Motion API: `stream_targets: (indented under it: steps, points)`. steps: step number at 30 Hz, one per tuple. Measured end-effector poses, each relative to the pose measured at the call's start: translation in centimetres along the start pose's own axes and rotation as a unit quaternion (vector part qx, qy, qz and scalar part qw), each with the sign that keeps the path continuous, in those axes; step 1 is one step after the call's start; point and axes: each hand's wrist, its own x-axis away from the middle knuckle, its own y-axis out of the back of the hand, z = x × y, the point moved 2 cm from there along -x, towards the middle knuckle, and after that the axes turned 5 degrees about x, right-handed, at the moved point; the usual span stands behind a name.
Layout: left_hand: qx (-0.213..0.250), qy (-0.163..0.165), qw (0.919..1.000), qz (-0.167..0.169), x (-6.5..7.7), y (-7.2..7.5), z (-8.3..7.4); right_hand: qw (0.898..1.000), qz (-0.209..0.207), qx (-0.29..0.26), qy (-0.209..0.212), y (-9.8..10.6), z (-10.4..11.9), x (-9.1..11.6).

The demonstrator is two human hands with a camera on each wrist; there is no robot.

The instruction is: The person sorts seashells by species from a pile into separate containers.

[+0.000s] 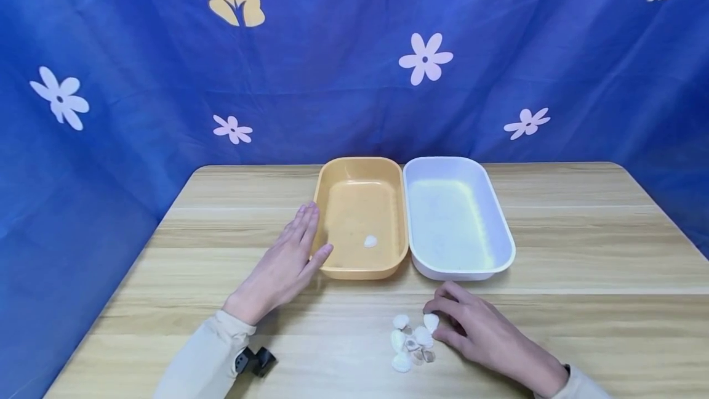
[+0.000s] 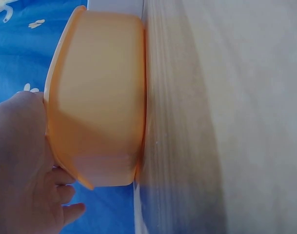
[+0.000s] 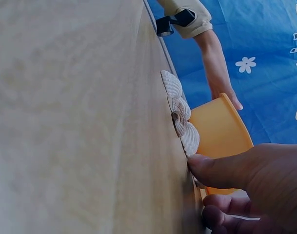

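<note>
On the wooden table, a small group of white and brownish seashells [image 1: 401,340] lies in front of the two trays. My right hand [image 1: 479,331] is at the group's right side, thumb and index finger curled about a white seashell [image 1: 431,323] and pinching it at table level. In the right wrist view the thumb covers part of the shells. My left hand [image 1: 282,270] rests with straight fingers along the left rim of the orange tray [image 1: 362,274]. Inside that tray lies one white seashell [image 1: 370,241].
A white tray [image 1: 462,275] stands against the orange tray's right side; no shell shows in it. Behind the table [image 1: 598,233] hangs a blue curtain [image 1: 332,66] with flower prints. A black device [image 1: 255,362] is strapped at the left wrist.
</note>
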Motion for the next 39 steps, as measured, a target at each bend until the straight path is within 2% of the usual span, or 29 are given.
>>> stream_targets:
  steps: [7, 13, 17, 26, 29, 34, 39]
  points:
    - [-0.002, -0.002, 1.0000, 0.002, 0.00, -0.04, 0.03, 1.000, 0.011, -0.023, -0.013, -0.21, 0.01, 0.14]
    - [-0.002, -0.001, 1.0000, 0.005, 0.03, -0.25, 0.13, 0.999, 0.013, -0.006, -0.037, -0.25, 0.31, 0.31]
    - [-0.002, 0.001, 1.0000, 0.004, 0.12, -0.27, 0.20, 0.999, 0.006, -0.006, -0.038, -0.33, 0.29, 0.32]
    - [0.001, 0.003, 1.0000, 0.005, 0.16, -0.40, 0.21, 0.998, -0.030, 0.044, 0.018, -0.69, 0.28, 0.53]
    - [0.001, 0.002, 1.0000, 0.004, 0.19, -0.45, 0.24, 0.997, -0.041, 0.062, 0.025, -0.74, 0.35, 0.53]
    - [0.001, 0.001, 1.0000, 0.002, 0.11, -0.44, 0.33, 0.995, -0.035, 0.090, 0.034, -0.62, 0.46, 0.45]
    - [0.000, -0.004, 1.0000, -0.007, -0.34, -0.28, 0.42, 0.994, -0.023, 0.094, 0.049, -0.21, 0.31, 0.23]
